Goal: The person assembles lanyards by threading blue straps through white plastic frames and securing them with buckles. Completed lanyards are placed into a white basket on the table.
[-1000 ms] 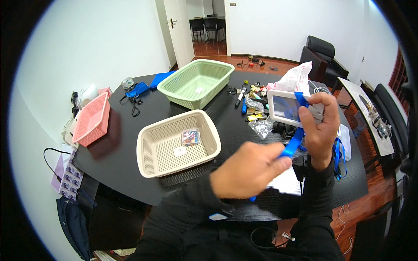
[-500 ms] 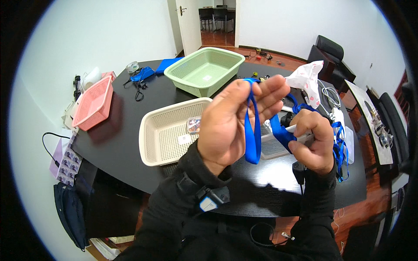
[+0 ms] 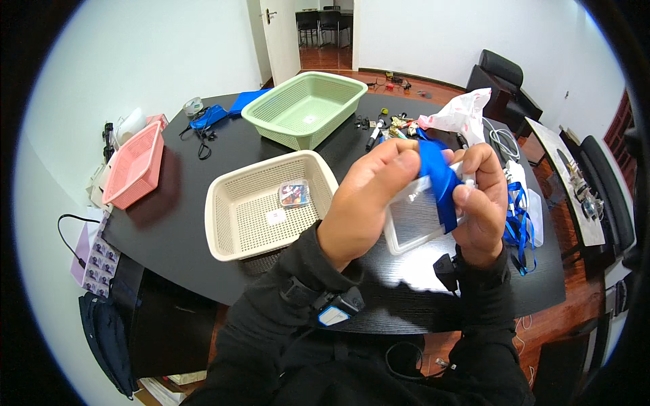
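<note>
In front of me, over the right part of the table, I hold a clear badge holder (image 3: 414,222) with a white frame. A blue lanyard ribbon (image 3: 441,183) lies across it, folded over its face. My left hand (image 3: 369,203) pinches the ribbon and the holder's upper left side between thumb and fingers. On the other side, my right hand (image 3: 485,210) is closed round the holder's right edge and the ribbon, thumb on the front. The cream basket (image 3: 215,210) stands just left of my left hand, with a small clear box of colourful contents (image 3: 294,193) inside.
A green basket (image 3: 254,120) stands farther back, a pink one (image 3: 141,177) at the table's left. To the right lie more blue lanyards (image 3: 518,227), a white cable (image 3: 502,141) and a pink-spotted white bag (image 3: 464,115). A black marker (image 3: 374,134) lies among small items behind my hands.
My left hand has turned from an open palm with the ribbon looped over its thumb to a pinch at the holder. The ribbon loop is now drawn across the badge holder, which both hands hold.
</note>
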Demonstrator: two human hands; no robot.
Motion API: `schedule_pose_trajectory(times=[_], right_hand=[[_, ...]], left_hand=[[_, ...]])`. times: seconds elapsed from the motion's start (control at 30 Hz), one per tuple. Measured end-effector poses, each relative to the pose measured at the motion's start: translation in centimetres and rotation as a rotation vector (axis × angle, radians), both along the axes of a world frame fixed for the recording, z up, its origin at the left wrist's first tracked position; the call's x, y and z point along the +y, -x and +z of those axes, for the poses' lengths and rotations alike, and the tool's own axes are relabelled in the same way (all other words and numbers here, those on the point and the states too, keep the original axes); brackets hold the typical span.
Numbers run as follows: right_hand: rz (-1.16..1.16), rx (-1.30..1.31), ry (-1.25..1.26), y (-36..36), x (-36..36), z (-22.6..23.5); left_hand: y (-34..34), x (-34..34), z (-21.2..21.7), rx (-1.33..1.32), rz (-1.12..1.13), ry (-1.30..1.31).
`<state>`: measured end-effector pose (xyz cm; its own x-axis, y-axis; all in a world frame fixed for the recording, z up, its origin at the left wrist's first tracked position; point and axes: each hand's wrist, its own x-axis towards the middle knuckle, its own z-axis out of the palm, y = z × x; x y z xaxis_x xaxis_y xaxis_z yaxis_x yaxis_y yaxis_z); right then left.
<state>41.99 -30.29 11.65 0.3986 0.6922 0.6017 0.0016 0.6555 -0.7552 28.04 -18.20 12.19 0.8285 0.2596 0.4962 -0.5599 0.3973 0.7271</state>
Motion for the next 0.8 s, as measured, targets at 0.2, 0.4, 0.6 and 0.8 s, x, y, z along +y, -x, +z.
schedule_pose_trajectory(times=[0.2,0.4,0.6,0.8], right_hand=[[-0.139,0.115,-0.117,0.2,0.4,0.1],[-0.311,0.083,-0.216,-0.5,0.1,0.5],[-0.575,-0.183,-0.271,-1.3,-0.1,-0.1],[-0.89,-0.521,-0.291,-3.3,-0.3,-0.3]], left_hand=[[-0.8,-1.1,-1.2,0.016,-0.04,-0.045],[-2.7,-1.9,-2.9,0.093,-0.061,-0.059],[-3.5,-3.3,-3.9,0.233,-0.03,-0.175],[-2.1,-3.7,-2.5,0.329,0.15,-0.597]])
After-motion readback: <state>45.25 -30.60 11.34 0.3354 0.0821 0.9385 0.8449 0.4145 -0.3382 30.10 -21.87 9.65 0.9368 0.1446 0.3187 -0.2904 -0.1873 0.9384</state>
